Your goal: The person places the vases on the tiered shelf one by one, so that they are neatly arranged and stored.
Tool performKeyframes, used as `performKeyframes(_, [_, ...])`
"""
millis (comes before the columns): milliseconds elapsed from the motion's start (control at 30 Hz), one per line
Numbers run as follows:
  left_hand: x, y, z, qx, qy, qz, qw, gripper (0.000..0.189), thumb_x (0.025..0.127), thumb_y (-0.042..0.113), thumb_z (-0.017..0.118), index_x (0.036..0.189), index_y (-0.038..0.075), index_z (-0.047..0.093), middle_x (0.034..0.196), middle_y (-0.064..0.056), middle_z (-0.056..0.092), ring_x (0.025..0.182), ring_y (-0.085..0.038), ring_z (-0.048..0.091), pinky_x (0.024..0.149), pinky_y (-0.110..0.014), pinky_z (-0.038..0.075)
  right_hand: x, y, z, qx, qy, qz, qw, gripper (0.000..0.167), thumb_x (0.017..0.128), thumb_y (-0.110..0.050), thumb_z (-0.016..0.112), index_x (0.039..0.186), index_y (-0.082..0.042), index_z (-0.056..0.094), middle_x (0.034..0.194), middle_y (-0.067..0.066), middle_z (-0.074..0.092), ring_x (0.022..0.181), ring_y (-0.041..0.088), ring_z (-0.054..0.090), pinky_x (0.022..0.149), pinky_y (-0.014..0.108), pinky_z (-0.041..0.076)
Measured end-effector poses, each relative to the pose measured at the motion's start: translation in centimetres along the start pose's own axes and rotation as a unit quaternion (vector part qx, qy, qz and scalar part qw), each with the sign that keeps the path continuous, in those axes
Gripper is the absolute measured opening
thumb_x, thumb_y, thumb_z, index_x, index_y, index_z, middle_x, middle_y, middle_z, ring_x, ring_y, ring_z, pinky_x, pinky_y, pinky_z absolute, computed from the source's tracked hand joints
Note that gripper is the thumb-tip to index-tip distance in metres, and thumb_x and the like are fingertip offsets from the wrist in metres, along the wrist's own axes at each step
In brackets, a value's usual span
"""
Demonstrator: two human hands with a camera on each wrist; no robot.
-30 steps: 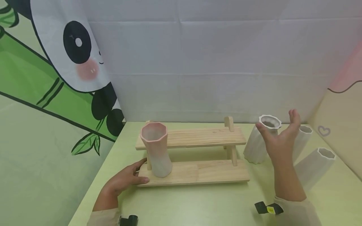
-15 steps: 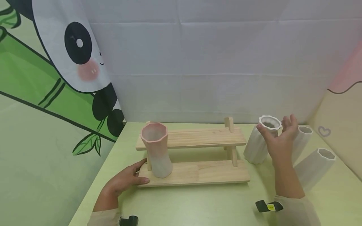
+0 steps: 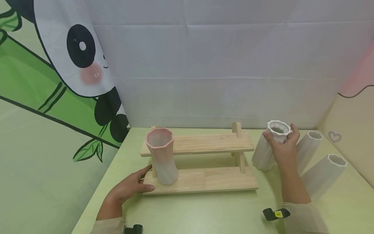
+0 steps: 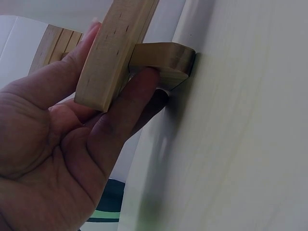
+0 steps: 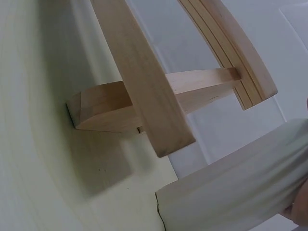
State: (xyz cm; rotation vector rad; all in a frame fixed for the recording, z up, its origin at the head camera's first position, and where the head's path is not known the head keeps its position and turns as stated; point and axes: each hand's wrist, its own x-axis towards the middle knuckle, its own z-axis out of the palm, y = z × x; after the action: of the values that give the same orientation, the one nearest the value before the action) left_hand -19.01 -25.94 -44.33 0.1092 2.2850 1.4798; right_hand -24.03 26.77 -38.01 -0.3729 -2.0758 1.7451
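Note:
A two-tier wooden shelf [image 3: 204, 180] stands on the table. My left hand [image 3: 128, 187] grips the left end of its lower board; in the left wrist view the thumb and fingers [image 4: 132, 96] lie around the board's end [image 4: 108, 62]. On that lower board, at the left, a pink-and-white vase [image 3: 163, 156] stands upright. My right hand [image 3: 284, 149] holds a white fluted vase [image 3: 263, 152] near its scalloped rim, thumb on the left and fingers on the right. In the right wrist view the white vase's lower part [image 5: 231, 187] shows beside the shelf, with little of the hand visible.
Two more white vases stand right of my right hand: one behind it [image 3: 309, 146], another nearer the front [image 3: 324, 175]. A pale curtain [image 3: 204, 74] hangs behind the table [image 3: 198, 214]. A panda-print cloth [image 3: 58, 97] covers the left side.
My right hand has moved left and down onto the white fluted vase, and its fingers have closed around the upper part. The left hand and shelf have stayed in place.

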Motion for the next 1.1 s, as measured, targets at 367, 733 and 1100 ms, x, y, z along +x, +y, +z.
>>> performKeyframes(367, [0.1,0.0,0.1,-0.001,0.001,-0.007,1.0000,0.101,0.078,0.027,0.083,0.158,0.015,0.022,0.157,-0.024,0.030,0.136,-0.040,0.043,0.111,-0.060,0.032,0.4,0.6,-0.1,-0.073,0.023,-0.030,0.9966,0.063,0.084,-0.046,0.074,0.137,-0.021,0.050,0.111,-0.014,0.056,0.098,0.003,0.053,0.082,0.021,0.041])
performKeyframes(733, [-0.3,0.2,0.0,0.001,0.007,-0.013,0.9999,0.101,0.077,0.026,0.083,0.157,0.016,0.023,0.156,-0.024,0.030,0.134,-0.040,0.046,0.109,-0.060,0.034,0.2,0.1,0.0,-0.028,0.034,-0.074,0.9963,0.051,0.085,-0.034,0.077,0.128,-0.015,0.057,0.104,-0.014,0.059,0.095,0.004,0.054,0.079,0.017,0.042])
performKeyframes(1100, [-0.2,0.3,0.0,0.003,0.009,-0.023,0.9997,0.102,0.076,0.029,0.084,0.157,0.018,0.024,0.157,-0.023,0.030,0.136,-0.040,0.044,0.110,-0.061,0.033,-0.8,-2.3,-0.7,0.010,0.073,-0.114,0.9907,0.046,0.082,-0.023,0.081,0.123,-0.014,0.063,0.100,-0.014,0.064,0.092,0.003,0.057,0.079,0.014,0.043])
